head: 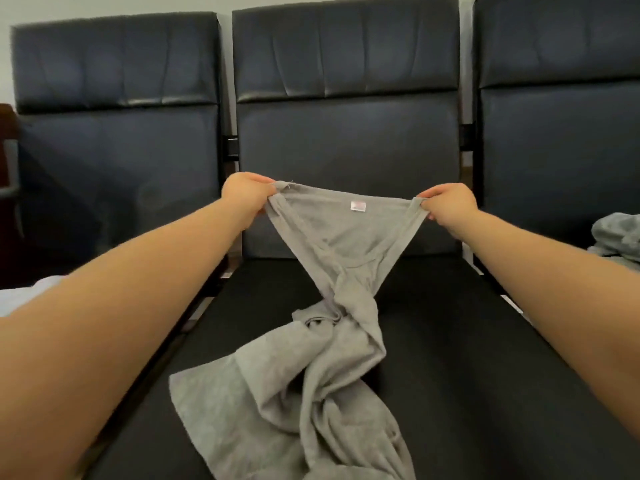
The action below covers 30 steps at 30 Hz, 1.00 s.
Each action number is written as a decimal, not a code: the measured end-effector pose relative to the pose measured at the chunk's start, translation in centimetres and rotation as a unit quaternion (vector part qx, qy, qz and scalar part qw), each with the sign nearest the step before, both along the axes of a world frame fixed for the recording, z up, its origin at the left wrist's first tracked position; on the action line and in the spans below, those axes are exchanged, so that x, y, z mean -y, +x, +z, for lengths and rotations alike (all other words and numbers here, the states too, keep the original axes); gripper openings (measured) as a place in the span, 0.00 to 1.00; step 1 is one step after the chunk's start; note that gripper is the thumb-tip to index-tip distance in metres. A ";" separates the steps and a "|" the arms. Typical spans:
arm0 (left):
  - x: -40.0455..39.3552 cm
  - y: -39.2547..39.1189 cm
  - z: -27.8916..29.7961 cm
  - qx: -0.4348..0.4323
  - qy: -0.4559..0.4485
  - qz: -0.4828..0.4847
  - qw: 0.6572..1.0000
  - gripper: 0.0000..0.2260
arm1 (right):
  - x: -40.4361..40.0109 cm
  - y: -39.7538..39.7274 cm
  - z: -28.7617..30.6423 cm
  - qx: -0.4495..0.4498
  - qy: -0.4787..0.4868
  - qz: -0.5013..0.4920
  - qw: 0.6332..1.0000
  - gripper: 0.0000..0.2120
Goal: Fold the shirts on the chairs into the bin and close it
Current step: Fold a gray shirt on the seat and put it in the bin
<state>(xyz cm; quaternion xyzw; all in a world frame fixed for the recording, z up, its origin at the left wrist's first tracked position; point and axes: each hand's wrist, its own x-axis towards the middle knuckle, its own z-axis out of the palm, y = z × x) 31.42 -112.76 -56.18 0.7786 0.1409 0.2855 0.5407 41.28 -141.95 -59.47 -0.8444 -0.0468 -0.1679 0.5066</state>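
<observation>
A grey shirt [311,375] lies twisted on the black seat of the middle chair [450,341]. Its neck end is lifted off the seat and stretched wide, with a small white label showing inside the collar. My left hand [246,195] grips the left shoulder of the shirt. My right hand [446,206] pinches the right shoulder. The lower part of the shirt is bunched and twisted on the seat toward me. No bin is in view.
Three dark padded chairs stand side by side; the left chair [117,133] and the right chair [561,133] flank the middle one. Another grey garment [616,237] lies crumpled on the right chair's seat. Something pale [20,296] shows at the far left.
</observation>
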 end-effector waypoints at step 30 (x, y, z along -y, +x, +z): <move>3.2 -1.9 -10.2 0.002 -0.273 0.006 0.962 0.17 | -2.9 -7.0 -11.4 -0.008 -0.239 0.067 0.969 0.12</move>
